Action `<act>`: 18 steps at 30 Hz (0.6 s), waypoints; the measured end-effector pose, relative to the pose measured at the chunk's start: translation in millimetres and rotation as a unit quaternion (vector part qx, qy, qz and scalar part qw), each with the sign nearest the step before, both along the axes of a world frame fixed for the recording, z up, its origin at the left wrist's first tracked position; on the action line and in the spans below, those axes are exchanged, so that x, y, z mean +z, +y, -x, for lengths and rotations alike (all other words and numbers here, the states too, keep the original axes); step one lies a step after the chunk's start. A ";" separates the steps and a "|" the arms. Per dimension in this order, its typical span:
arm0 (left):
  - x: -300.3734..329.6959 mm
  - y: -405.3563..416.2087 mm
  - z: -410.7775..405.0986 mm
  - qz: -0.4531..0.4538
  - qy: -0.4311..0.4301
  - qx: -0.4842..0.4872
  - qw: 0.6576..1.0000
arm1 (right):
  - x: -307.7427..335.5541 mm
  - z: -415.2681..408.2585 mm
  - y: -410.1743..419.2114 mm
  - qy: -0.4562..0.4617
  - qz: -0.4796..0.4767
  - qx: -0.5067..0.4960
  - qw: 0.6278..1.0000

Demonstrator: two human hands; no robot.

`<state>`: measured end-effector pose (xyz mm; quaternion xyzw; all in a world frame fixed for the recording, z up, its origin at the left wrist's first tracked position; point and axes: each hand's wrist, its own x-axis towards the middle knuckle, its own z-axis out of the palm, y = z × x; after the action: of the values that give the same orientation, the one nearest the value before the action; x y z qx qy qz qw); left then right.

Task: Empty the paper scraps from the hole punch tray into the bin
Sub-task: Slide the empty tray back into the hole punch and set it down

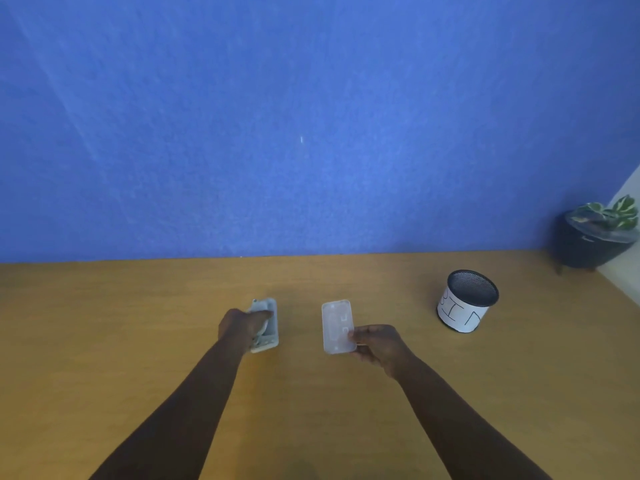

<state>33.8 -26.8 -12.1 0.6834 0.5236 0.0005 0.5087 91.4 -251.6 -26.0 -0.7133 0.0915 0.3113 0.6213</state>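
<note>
Translucent white plastic scrap tray (pixel 337 326) is detached from the pale grey hole punch body (pixel 266 325) and rests flat on, or just above, the tan wooden table (pixel 138 341); contact cannot be confirmed. Its contents are not readable at this resolution.

Right hand (pixel 379 344): fingers closed in a pinch on the tray's near right edge. The tray extends from the hand toward 11 o'clock.

Left hand (pixel 242 325): closed over the hole punch body, holding it against the table. The punch lies well apart from the tray, at 9 o'clock from it.

Step in hand, as judged: tray separated, transfer to the bin not yet done.

Next move calls for:
1. Keep the tray level during the carry so that no scraps spill.
2. Move it toward 2 o'clock to the round black mesh bin with a white paper label (pixel 467 301).
3. Tip it only once it is over the open rim.

A dark pot with a green-and-white plant (pixel 595 237) stands beyond the bin, against the blue wall (pixel 311 116).
</note>
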 end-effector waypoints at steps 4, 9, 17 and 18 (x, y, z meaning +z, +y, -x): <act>24.8 -17.9 -13.8 0.046 -0.066 -0.029 0.996 | -0.9 5.6 8.6 0.009 0.000 -0.002 1.000; 35.1 -49.5 -19.3 0.064 -0.089 -0.081 0.991 | -4.4 12.5 17.1 0.011 -0.020 -0.008 1.000; 29.5 -80.5 -17.5 -0.028 -0.039 -0.133 0.990 | -2.6 17.4 22.4 0.013 -0.035 -0.006 0.999; 29.1 -81.8 -17.2 -0.034 -0.037 -0.135 0.990 | -1.4 17.7 22.5 0.014 -0.037 -0.006 0.999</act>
<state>51.1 -108.5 17.0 0.7643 0.4069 -0.0255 0.4996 73.6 -229.1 -27.4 -0.6847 0.0930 0.3207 0.6478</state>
